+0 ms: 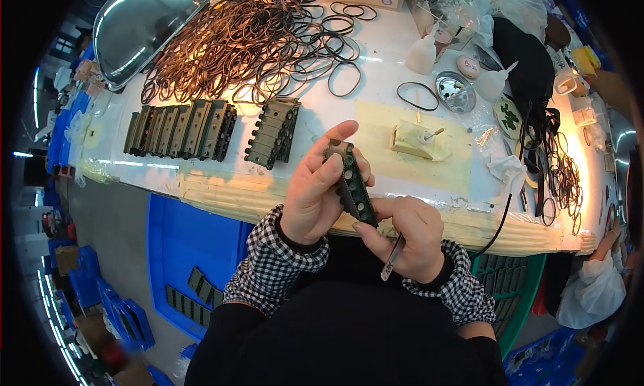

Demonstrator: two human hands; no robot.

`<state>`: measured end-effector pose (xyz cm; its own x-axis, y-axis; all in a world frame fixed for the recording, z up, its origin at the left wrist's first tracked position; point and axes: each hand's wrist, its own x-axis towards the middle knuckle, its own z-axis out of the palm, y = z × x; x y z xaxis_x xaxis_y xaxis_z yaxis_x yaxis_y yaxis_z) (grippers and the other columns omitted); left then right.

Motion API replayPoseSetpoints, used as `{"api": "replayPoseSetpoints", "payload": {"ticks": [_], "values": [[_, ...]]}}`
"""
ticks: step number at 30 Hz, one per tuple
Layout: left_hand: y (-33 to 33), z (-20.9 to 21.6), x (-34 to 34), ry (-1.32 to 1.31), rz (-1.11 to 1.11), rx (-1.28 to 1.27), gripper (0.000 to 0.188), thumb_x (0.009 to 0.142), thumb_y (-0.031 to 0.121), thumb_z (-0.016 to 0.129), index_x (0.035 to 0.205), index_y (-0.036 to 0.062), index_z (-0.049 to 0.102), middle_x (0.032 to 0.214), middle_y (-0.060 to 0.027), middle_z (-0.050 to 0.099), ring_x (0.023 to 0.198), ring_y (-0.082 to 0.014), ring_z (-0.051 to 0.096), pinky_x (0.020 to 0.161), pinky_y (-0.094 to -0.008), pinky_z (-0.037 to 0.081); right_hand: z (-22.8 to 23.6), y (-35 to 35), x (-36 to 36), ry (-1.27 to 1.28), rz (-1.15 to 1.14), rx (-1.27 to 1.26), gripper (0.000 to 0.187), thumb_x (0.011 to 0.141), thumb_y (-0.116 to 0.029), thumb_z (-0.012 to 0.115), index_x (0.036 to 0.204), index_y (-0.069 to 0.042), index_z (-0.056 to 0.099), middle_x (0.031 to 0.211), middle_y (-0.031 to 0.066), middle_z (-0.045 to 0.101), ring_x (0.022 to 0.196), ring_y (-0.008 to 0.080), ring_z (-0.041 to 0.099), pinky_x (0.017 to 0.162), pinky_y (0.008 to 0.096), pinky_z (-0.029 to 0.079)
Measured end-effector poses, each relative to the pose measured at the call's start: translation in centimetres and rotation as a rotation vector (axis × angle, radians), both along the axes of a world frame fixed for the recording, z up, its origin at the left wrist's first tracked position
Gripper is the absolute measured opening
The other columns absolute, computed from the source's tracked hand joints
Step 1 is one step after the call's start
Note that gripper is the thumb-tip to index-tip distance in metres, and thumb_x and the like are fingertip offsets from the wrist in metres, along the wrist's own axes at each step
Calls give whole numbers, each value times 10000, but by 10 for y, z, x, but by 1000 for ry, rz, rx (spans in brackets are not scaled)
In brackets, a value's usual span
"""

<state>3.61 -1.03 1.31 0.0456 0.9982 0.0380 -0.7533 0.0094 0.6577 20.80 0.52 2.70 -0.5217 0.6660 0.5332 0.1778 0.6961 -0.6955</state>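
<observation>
In front of my chest, my left hand (315, 191) is closed round a dark green plastic part with a row of round wheels (355, 188), like a toy tank chassis, tilted with its upper end away from me. My right hand (417, 237) is closed on a slim tool with a pale handle (391, 260); its tip is hidden. Fingers of that hand also touch the part's lower end. On the table to the left, a row of similar green parts (178, 131) stands side by side, with a further pair (272, 132) nearer my left hand.
A heap of black rubber loops (228, 40) covers the table's far left beside a metal tray (137, 27). To the right are a small block with a stick (412, 139), a round metal dish (455, 91) and squeeze bottles (421, 54). A blue bin (157, 252) stands below the edge.
</observation>
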Motion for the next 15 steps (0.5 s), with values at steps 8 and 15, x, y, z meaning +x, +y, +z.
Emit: {"api": "replayPoseSetpoints", "payload": {"ticks": [8, 15], "values": [[-6, 4, 2, -120, -64, 11, 330, 955, 308, 539, 1117, 29, 472, 928, -117, 595, 939, -232, 599, 847, -373, 507, -5, -3, 2, 15, -35, -16, 280, 716, -138, 813, 900, -13, 642, 738, 84, 644, 549, 224, 585, 520, 319, 452], [-5, 3, 0, -217, -106, 42, 264, 892, 262, 543, 1022, 38, 494, 890, -128, 578, 889, -248, 567, 833, -382, 478, -3, -6, 3, -9, -21, -5, 285, 727, -153, 814, 912, -17, 646, 718, 78, 624, 546, 228, 570, 522, 321, 447]]}}
